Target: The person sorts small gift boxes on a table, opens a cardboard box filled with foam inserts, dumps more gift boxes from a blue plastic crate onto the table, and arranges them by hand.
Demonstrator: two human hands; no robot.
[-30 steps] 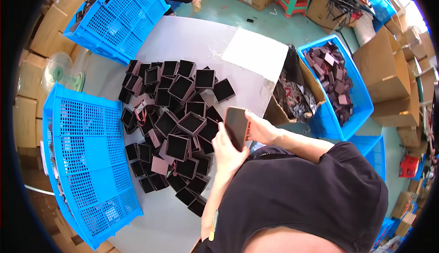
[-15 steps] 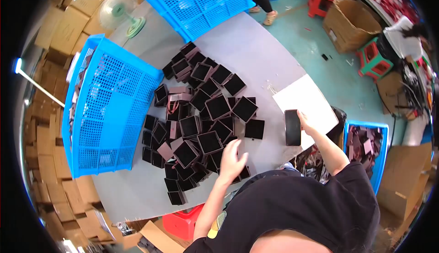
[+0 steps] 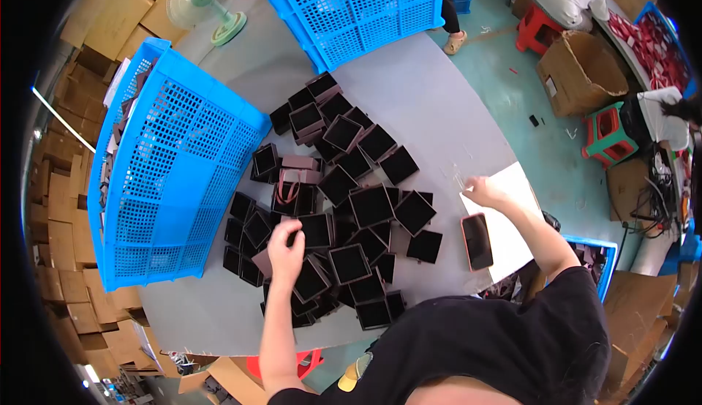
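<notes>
My left hand (image 3: 286, 250) is over the left part of a heap of open black-lined boxes (image 3: 370, 206). Its fingers are bent, with a gap between thumb and forefinger and nothing visible in them. A pinkish box (image 3: 300, 163) with a ribbon loop (image 3: 287, 190) lies just beyond it. My right hand (image 3: 488, 191) is at the far left corner of a white sheet (image 3: 506, 231), fingers slightly apart, close to some thin pale strands (image 3: 456, 174). A phone (image 3: 477, 242) with a dark screen lies below that hand, partly on the sheet.
A blue crate (image 3: 179, 174) stands tilted at the table's left, and another blue crate (image 3: 358, 13) at the back. A green fan (image 3: 208, 2) sits behind them. By my right side is a blue bin (image 3: 608, 259). On the floor are a cardboard box (image 3: 583, 74) and a stool (image 3: 608, 136).
My right hand has let go of the phone and moved to the strands by the sheet's corner. My left hand has moved left across the boxes. The camera view has shifted.
</notes>
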